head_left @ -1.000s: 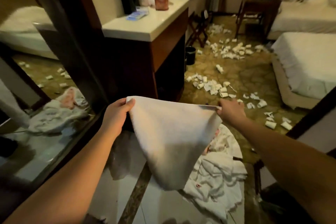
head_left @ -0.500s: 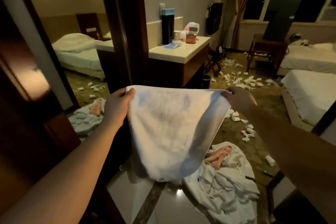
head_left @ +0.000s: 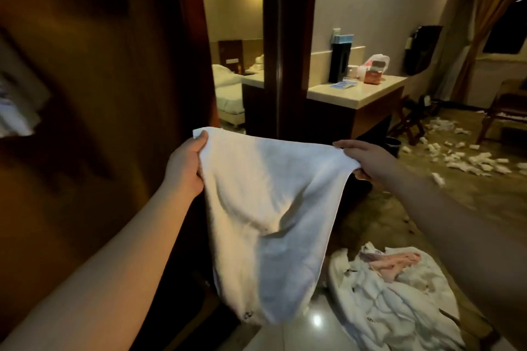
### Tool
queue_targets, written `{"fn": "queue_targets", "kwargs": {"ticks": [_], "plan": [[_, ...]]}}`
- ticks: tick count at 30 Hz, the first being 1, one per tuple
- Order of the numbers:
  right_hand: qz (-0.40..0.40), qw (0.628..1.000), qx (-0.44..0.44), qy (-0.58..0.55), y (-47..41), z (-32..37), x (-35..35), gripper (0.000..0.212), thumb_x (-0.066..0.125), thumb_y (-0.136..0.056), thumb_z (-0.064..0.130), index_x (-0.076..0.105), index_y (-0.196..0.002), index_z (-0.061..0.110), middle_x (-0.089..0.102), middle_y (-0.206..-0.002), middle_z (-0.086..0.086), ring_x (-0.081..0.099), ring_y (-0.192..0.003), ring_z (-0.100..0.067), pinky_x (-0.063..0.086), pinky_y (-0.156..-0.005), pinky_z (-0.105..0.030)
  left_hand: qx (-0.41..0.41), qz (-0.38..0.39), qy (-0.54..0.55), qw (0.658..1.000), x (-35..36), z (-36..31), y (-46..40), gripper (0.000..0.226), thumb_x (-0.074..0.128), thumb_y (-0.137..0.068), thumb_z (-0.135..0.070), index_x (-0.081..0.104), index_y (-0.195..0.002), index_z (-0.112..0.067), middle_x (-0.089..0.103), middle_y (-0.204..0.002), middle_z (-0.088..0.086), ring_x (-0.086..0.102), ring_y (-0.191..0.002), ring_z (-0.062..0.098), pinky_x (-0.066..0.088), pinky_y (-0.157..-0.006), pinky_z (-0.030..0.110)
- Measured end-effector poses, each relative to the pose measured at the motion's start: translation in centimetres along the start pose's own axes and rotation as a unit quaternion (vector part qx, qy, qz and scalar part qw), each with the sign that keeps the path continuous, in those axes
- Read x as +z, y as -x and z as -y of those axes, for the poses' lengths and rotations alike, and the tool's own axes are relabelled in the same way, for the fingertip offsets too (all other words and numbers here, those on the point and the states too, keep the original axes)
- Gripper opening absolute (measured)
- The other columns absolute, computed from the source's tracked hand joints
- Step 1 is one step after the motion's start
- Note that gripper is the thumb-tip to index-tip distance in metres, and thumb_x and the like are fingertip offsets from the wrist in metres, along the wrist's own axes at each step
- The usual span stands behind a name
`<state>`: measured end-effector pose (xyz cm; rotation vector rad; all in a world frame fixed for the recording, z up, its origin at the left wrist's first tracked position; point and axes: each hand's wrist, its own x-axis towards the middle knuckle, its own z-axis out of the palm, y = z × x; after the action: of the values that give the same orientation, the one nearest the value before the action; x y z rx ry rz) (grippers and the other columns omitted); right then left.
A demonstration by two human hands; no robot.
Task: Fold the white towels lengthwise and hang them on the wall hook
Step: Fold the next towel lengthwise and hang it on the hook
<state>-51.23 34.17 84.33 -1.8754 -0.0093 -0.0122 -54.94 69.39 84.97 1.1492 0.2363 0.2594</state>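
I have the white towel (head_left: pixel 268 216) stretched out in front of me, left hand (head_left: pixel 185 168) pinching its 10 o'clock corner, right hand (head_left: pixel 368 159) pinching the 2 o'clock one. It looks folded already; next I need the hook, not in view.

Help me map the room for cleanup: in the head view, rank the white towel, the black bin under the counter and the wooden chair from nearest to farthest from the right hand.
1. white towel: pinched by the right hand at its upper corner.
2. black bin: just beyond the hand, under the counter.
3. wooden chair: far right, across the littered floor.
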Motion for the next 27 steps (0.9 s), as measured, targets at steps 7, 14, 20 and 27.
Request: {"fn": "queue_targets", "kwargs": {"ticks": [7, 14, 20, 27], "plan": [[0.115, 0.993, -0.011, -0.022, 8.1, 3.4, 9.6, 0.03, 0.044, -0.099, 0.011, 0.073, -0.096, 0.017, 0.06, -0.098, -0.01, 0.056, -0.077, -0.02, 0.038, -0.049, -0.02, 0.016, -0.055, 0.008, 0.998, -9.0, -3.3, 9.2, 0.019, 0.067, -0.094, -0.026, 0.068, -0.108, -0.012, 0.075, -0.107, 0.01, 0.071, -0.099, 0.024, 0.055, -0.082, 0.04], [0.274, 0.938, -0.184, 0.111, 17.6, 9.0, 18.9, 0.019, 0.058, -0.096, 0.008, 0.063, -0.108, 0.022, 0.071, -0.091, 0.01, 0.064, -0.072, 0.006, 0.047, -0.067, -0.008, 0.083, -0.038, 0.0, 0.996, -16.2, -6.9, 17.1, 0.029, 0.061, -0.097, -0.022, 0.067, -0.116, -0.001, 0.075, -0.105, 0.014, 0.072, -0.095, 0.023, 0.054, -0.083, 0.034], [0.289, 0.893, -0.307, 0.157, 25.5, 13.9, 27.9, 0.015, 0.065, -0.095, 0.02, 0.065, -0.089, 0.034, 0.073, -0.083, 0.017, 0.068, -0.083, 0.001, 0.05, -0.083, -0.018, 0.13, -0.06, -0.05, 0.988, -21.4, -9.9, 23.9, 0.022, 0.059, -0.099, -0.022, 0.071, -0.107, -0.005, 0.076, -0.099, 0.014, 0.074, -0.088, 0.023, 0.058, -0.078, 0.032], [0.282, 0.886, -0.36, 0.072, 32.1, 17.8, 37.2, 0.011, 0.063, -0.096, 0.019, 0.066, -0.09, 0.028, 0.072, -0.076, 0.014, 0.068, -0.077, -0.003, 0.05, -0.074, -0.014, 0.117, -0.049, -0.143, 0.982, -28.5, -12.6, 28.4, 0.03, 0.054, -0.101, -0.038, 0.072, -0.112, -0.016, 0.077, -0.1, 0.007, 0.074, -0.095, 0.022, 0.058, -0.082, 0.034]]}}
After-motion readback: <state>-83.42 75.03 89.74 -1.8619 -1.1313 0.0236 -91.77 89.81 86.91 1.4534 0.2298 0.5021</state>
